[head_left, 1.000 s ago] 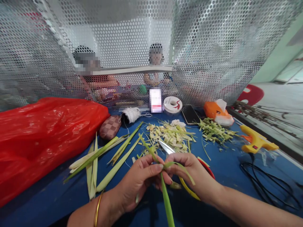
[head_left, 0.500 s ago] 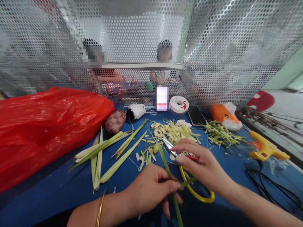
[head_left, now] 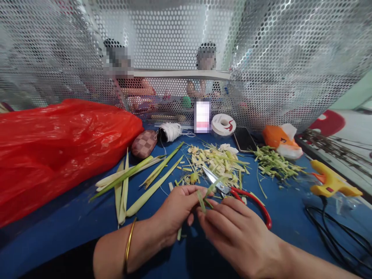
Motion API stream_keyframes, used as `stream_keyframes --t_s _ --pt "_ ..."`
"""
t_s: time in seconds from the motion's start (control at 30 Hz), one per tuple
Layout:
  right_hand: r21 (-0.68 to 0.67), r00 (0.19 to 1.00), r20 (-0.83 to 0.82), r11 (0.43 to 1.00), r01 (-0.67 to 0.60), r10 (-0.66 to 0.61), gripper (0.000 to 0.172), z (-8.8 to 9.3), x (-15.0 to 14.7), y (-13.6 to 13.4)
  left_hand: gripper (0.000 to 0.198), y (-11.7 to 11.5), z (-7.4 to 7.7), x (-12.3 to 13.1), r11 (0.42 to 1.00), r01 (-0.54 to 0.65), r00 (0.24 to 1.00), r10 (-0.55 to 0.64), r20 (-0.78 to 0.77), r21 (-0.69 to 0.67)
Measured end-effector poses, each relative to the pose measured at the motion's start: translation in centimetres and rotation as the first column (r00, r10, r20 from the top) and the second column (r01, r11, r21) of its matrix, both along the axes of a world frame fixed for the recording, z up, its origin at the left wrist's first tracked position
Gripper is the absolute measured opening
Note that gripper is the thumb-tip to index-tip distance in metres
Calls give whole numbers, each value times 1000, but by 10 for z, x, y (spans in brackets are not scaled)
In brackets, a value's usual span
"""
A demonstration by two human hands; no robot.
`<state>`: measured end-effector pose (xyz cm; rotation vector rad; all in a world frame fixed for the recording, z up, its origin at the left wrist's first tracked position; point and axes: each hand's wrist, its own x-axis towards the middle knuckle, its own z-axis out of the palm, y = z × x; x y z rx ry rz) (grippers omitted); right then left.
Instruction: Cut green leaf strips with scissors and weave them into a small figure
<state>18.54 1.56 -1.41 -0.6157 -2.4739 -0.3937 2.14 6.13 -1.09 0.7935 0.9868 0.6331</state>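
Observation:
My left hand (head_left: 181, 205) pinches a narrow green leaf strip (head_left: 201, 199) between thumb and fingers, and a folded end of it sticks up above the fingertips. Close against it, my right hand (head_left: 241, 232) has its fingers bent and closed on the lower part of the same strip, much of which they hide. Just beyond my right hand lie red-handled scissors (head_left: 255, 203), their blades pointing away to the left. Pale cut leaf scraps (head_left: 213, 159) are heaped around the blade tips. Left of my hands, long husk-like leaves (head_left: 154, 186) rest on the blue table.
A red plastic bag (head_left: 66, 155) covers the left side. Along the back are a checked pouch (head_left: 144, 144), white string (head_left: 171, 131), a ribbon spool (head_left: 223, 124) and a phone (head_left: 245, 139). A yellow glue gun (head_left: 331, 182) with black cord lies right. Two people sit behind the perforated screen.
My right hand has let go of the scissors, which now lie on the table, and has come left and down to the leaf strip. The strip is now bent between both hands.

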Motion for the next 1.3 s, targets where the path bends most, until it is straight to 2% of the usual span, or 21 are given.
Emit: stream_keyframes --t_s 0.13,0.33,0.5,0.6,0.77,0.9,0.97,1.03,1.1,1.17,1.2,1.3 --pt "96 996 90 995 -14 5 27 -7 0 2 15 0 3 0 996 -73 995 77 70 -56" --pt "98 988 152 995 -6 -9 28 -12 0 9 11 3 8 -1 952 -172 950 228 212 -252" --pt "-5 998 2 998 -65 65 29 0 -2 4 12 3 6 -1 953 -194 944 246 220 -232" --pt "-6 997 -81 1000 -16 16 31 1 -9 0 10 -3 3 4 955 -210 941 256 220 -211" --pt "10 999 39 1000 -30 30 30 -11 -22 2 9 -12 -2 12 958 -188 931 244 273 -218" --pt "-16 999 54 1000 4 -4 24 -15 -22 3 11 -14 -1 13 957 -181 934 240 266 -226" --pt "-19 1000 16 1000 3 -2 24 -14 -20 2 13 -14 -2 12 959 -183 932 239 272 -216" --pt "-45 995 -98 999 -6 2 25 -10 -16 2 15 -14 -2 11 966 -189 936 232 266 -178" --pt "-159 964 -257 987 33 -74 21 -4 -12 5 16 -13 -2 10 971 -196 944 224 242 -134" --pt "-383 883 -400 920 84 -247 16 2 -6 10 17 -12 -1 9 977 -188 956 206 210 -105" --pt "-518 826 -443 851 82 -349 13 5 -4 13 16 -11 0 8 979 -179 962 194 194 -95" --pt "-843 683 -411 537 -32 -604 15 10 3 22 14 -9 1 5 987 -151 976 159 151 -62"
